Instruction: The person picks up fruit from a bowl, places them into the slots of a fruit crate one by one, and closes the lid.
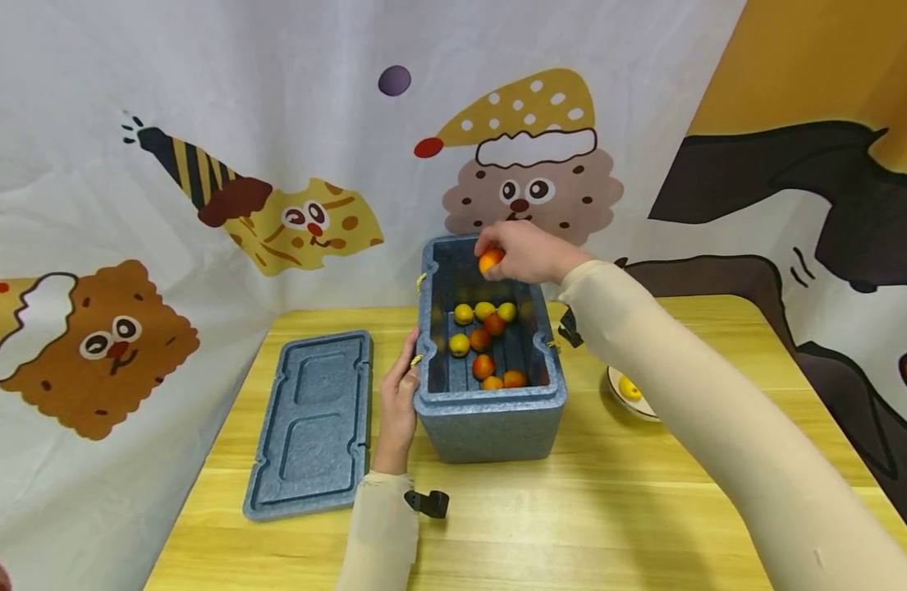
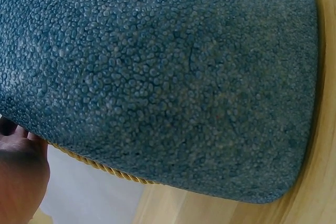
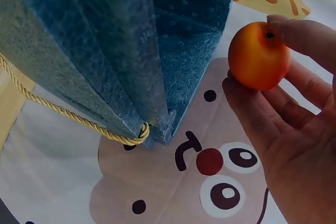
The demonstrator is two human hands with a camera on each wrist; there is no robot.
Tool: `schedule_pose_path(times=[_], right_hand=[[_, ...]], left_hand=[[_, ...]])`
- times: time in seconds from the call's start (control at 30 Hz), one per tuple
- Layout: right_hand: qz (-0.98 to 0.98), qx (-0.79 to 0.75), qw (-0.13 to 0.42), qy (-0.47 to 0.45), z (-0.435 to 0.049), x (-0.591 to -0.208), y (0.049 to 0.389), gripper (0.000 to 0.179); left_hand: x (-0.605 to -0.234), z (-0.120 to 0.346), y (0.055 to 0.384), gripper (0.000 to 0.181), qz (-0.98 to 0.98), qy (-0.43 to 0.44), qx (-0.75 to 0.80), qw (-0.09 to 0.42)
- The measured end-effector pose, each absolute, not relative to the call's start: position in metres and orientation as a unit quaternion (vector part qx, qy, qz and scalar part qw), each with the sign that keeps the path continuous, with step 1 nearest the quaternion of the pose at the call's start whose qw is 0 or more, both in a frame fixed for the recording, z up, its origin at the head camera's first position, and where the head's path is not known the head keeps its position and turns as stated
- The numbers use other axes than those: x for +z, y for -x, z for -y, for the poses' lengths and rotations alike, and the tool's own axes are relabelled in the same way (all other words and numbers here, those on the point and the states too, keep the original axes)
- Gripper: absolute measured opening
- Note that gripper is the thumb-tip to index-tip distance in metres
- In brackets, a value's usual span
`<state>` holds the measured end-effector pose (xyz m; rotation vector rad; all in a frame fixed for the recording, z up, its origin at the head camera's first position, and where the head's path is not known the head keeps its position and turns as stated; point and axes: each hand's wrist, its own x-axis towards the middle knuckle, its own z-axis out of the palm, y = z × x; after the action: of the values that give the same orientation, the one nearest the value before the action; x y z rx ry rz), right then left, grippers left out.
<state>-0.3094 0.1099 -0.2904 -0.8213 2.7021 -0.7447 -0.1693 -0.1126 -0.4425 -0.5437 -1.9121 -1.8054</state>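
Observation:
My right hand [image 1: 525, 250] is above the far end of a grey-blue foam box [image 1: 497, 427], over its opening. Between thumb and fingers it pinches a round orange-red fruit [image 3: 258, 56] with a small dark stem spot. Inside the box lie several yellow fruits [image 1: 460, 345] and several orange-red ones [image 1: 483, 366], spread over the ribbed floor. On the box's left side, my left hand [image 1: 399, 406] rests against the outer wall, its fingers extended along it close to a yellow rope handle [image 2: 105, 168]. In the left wrist view, that wall fills most of the picture.
The box lid [image 1: 313, 423] lies flat on the wooden table [image 1: 490, 525] to the left. A plate [image 1: 643, 410] with a yellow fruit [image 1: 629, 388] stands at the right, partly behind my right sleeve. A cartoon-printed cloth [image 1: 313, 107] hangs behind the table.

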Motion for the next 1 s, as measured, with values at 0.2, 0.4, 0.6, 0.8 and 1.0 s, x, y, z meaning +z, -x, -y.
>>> schedule_pose_path(times=[0.2, 0.4, 0.6, 0.8, 1.0], right_hand=[[-0.922, -0.248, 0.120, 0.272, -0.107, -0.294, 0.309, 0.031], [-0.931, -0.220, 0.125, 0.261, -0.104, -0.299, 0.306, 0.033], [-0.936, -0.206, 0.121, 0.260, -0.105, -0.305, 0.309, 0.033], [-0.933, -0.213, 0.127, 0.263, -0.107, -0.307, 0.310, 0.033], [-0.936, -0.213, 0.120, 0.252, -0.107, -0.305, 0.308, 0.032]], left_hand=[[-0.445, 0.112, 0.171, 0.050, 0.688, 0.203, -0.659, 0.226], [-0.445, 0.112, 0.171, 0.051, 0.692, 0.204, -0.655, 0.224], [-0.444, 0.112, 0.171, 0.049, 0.690, 0.209, -0.653, 0.233], [-0.444, 0.112, 0.170, 0.049, 0.690, 0.209, -0.653, 0.231], [-0.444, 0.112, 0.170, 0.052, 0.697, 0.198, -0.650, 0.229]])
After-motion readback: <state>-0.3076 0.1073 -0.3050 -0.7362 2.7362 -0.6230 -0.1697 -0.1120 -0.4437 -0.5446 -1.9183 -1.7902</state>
